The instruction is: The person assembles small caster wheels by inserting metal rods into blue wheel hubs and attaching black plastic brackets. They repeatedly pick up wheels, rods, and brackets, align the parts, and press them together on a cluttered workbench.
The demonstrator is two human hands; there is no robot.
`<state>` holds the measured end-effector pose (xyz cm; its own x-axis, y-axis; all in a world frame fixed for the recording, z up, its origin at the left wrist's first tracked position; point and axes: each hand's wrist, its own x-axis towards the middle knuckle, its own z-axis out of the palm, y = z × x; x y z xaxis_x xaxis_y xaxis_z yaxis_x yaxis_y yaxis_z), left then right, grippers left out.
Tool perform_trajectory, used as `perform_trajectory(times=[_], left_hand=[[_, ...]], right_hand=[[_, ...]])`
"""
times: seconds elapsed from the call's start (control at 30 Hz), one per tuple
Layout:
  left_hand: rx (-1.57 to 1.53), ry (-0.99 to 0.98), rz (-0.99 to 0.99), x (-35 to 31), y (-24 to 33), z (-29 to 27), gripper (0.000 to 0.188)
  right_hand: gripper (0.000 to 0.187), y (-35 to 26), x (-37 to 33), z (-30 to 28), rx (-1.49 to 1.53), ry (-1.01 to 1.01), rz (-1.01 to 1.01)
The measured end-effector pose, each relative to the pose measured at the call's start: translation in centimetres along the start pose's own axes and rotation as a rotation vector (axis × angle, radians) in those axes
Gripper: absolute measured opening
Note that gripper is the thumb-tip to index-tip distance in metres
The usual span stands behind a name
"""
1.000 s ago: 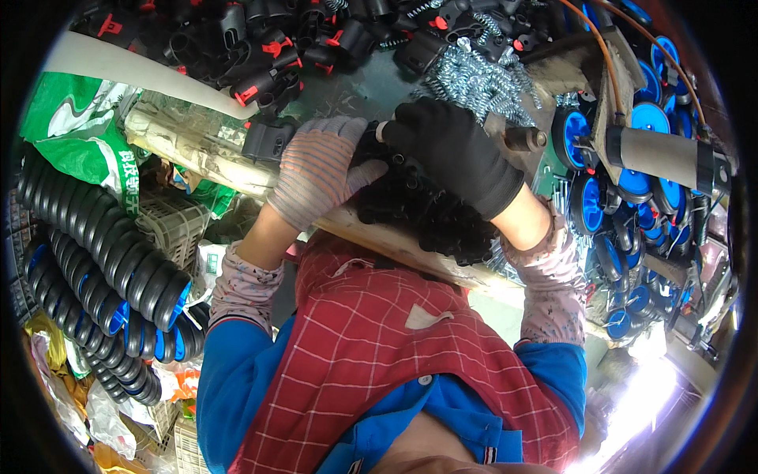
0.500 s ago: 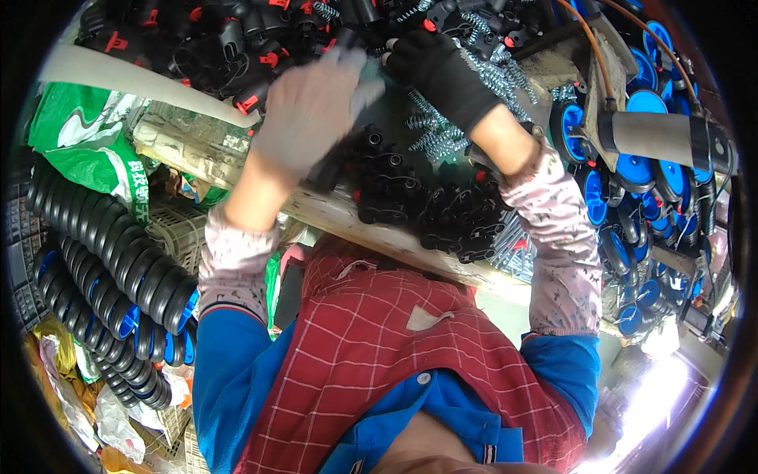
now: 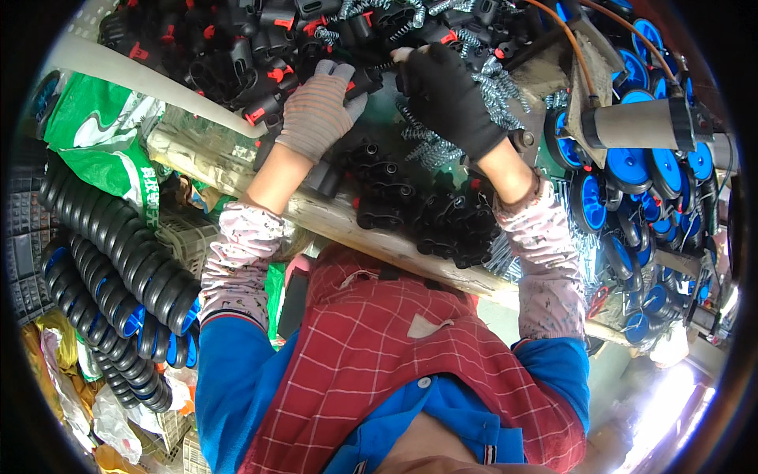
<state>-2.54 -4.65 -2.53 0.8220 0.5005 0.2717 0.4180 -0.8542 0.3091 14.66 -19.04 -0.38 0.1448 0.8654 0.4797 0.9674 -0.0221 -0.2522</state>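
Note:
My left hand (image 3: 318, 114), in a grey striped glove, is closed around a black plastic housing (image 3: 366, 81) with a red tab. Close to its right, my right hand (image 3: 454, 101) wears a black glove with bare fingertips, its fingers curled and pinched together. A thin dark coiled piece (image 3: 384, 67) shows between the housing and those fingertips; what the right fingers grip is mostly hidden. Silver coil springs (image 3: 499, 88) lie heaped beside and under the right hand. Beyond the left hand spreads a pile of black housings (image 3: 241, 59) with red tabs.
Small black fittings (image 3: 450, 221) crowd the bench's wooden front edge (image 3: 371, 231), with metal pins (image 3: 504, 257) beside them. Blue-hubbed wheels (image 3: 629, 170) hang at right near a grey cylinder (image 3: 639, 126). Stacked black wheels (image 3: 130, 245) and a green sack (image 3: 99, 130) are at left.
My left hand, blurred before, now shows sharply around the housing. My right hand has shifted slightly right and nearer to me, fingers still curled. The whole view has tilted a little.

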Motion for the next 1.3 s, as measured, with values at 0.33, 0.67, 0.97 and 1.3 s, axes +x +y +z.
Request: perform_trajectory(times=[0.33,0.67,0.97,1.3], left_hand=[[-0.583,0.017,0.004,-1.4,-1.3,-0.3,0.047],[-0.284,-0.115,-0.100,-4.4,-2.1,-0.6,0.045],[-0.249,-0.071,-0.074,-4.4,-1.4,-0.3,0.052],[-0.196,-0.119,0.037,-5.1,-2.6,-1.5,0.058]], right_hand=[[0.041,-1.1,-0.8,3.1,1.017,-0.319,0.680],[0.037,-2.2,-1.0,2.7,0.404,-0.275,0.281],[0.029,-1.1,-2.3,3.6,0.034,-0.306,-0.029],[0.035,-1.7,-0.7,0.4,0.064,-0.411,0.072]])
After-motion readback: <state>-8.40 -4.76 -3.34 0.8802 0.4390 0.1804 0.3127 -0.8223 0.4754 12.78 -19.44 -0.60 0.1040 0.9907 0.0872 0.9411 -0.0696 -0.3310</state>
